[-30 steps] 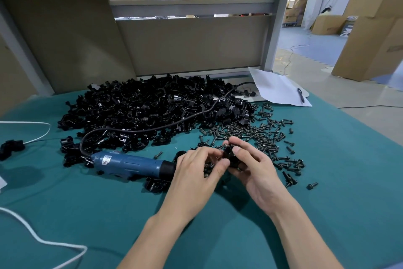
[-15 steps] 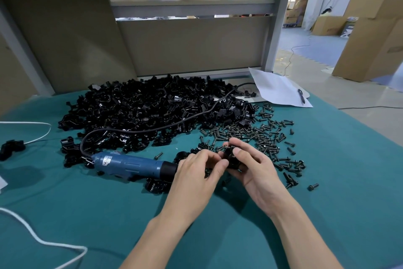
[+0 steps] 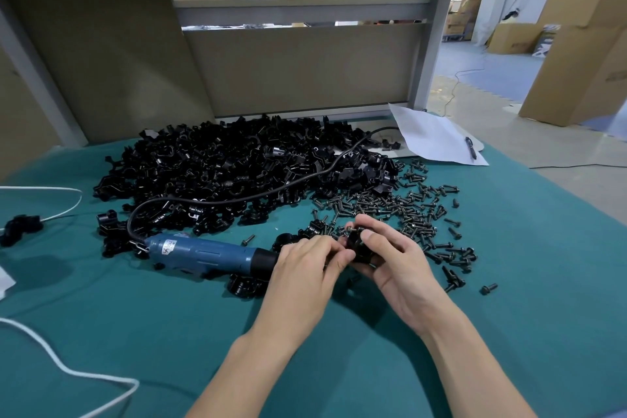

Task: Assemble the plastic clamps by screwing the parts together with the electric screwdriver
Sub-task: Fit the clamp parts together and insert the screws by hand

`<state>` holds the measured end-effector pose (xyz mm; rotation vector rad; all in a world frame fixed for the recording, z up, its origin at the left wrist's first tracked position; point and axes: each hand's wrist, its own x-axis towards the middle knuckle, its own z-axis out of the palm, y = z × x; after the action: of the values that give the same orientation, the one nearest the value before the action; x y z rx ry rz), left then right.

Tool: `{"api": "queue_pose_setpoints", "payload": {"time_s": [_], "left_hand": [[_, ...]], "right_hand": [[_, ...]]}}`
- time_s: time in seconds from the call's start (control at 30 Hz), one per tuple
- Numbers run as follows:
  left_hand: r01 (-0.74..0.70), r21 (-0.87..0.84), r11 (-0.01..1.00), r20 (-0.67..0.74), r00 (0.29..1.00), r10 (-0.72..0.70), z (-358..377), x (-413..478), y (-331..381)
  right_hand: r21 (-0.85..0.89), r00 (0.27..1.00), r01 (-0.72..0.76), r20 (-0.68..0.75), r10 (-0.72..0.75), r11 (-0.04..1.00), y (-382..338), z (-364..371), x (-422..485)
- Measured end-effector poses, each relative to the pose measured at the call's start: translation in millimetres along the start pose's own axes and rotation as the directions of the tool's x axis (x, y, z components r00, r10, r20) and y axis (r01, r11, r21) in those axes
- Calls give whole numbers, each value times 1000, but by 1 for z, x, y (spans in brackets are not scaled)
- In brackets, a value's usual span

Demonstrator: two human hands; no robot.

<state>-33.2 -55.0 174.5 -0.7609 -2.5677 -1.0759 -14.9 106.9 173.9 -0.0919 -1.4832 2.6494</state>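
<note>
My right hand [image 3: 393, 261] grips a small black plastic clamp [image 3: 358, 245] just above the green table, thumb on top. A screw sticks out of the clamp's upper left. My left hand [image 3: 305, 268] meets it from the left, its fingertips pinching at the clamp's left side. The blue electric screwdriver [image 3: 207, 253] lies flat on the table to the left, its black nose partly hidden behind my left hand. A big heap of black clamp parts [image 3: 230, 170] fills the table's middle. Several dark screws [image 3: 407, 210] are scattered just beyond my hands.
The screwdriver's black cable [image 3: 258, 199] loops over the heap. A white sheet with a pen [image 3: 470, 148] lies at the back right. White cords [image 3: 64, 366] run along the left side, by a lone black part [image 3: 20, 227]. A beige partition [image 3: 298, 68] closes the back.
Both hands stay together on the clamp with only small finger shifts. The screwdriver has not moved.
</note>
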Motion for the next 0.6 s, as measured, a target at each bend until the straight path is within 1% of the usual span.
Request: {"api": "queue_pose_setpoints", "payload": {"time_s": [0.1,0.2,0.23,0.27,0.3,0.33,0.37,0.4,0.43,0.47,0.53,0.6], "left_hand": [[16,-79,997,21,1000,-14,-3,0,1],[-12,-101,995,59,998,18,-6,0,3],[-9,-106,994,50,999,14,-7,-2,4],[18,-116,993,14,1000,-17,-9,-4,4],[73,-136,988,-56,995,-82,-12,-7,4],[147,-166,975,-152,973,-173,-18,-11,2],[226,-197,954,-254,928,-272,-25,-16,-4],[309,-228,924,-333,867,-372,-34,-21,-13],[399,-255,881,-367,803,-470,-46,-25,-24],[499,-270,824,-347,747,-566,-58,-28,-36],[695,-269,667,-208,634,-744,-80,-28,-58],[807,-267,526,-81,525,-847,-92,-21,-70]], "right_hand": [[-6,1000,-15,-2,15,1000,1,0,1],[-29,1000,-13,-8,13,999,4,-1,3],[-36,1000,-8,-16,7,999,5,-2,3],[-33,1000,-1,-25,0,999,6,-3,4],[-15,999,5,-32,-6,1000,6,-5,5],[14,999,8,-41,-8,1000,7,-7,7],[45,999,9,-49,-6,999,7,-9,8],[68,998,7,-58,-3,998,8,-10,9],[79,998,5,-68,0,997,8,-11,11],[79,997,4,-75,2,997,9,-11,11],[72,996,3,-86,3,997,9,-11,12],[70,995,-2,-98,9,998,9,-10,12]]}}
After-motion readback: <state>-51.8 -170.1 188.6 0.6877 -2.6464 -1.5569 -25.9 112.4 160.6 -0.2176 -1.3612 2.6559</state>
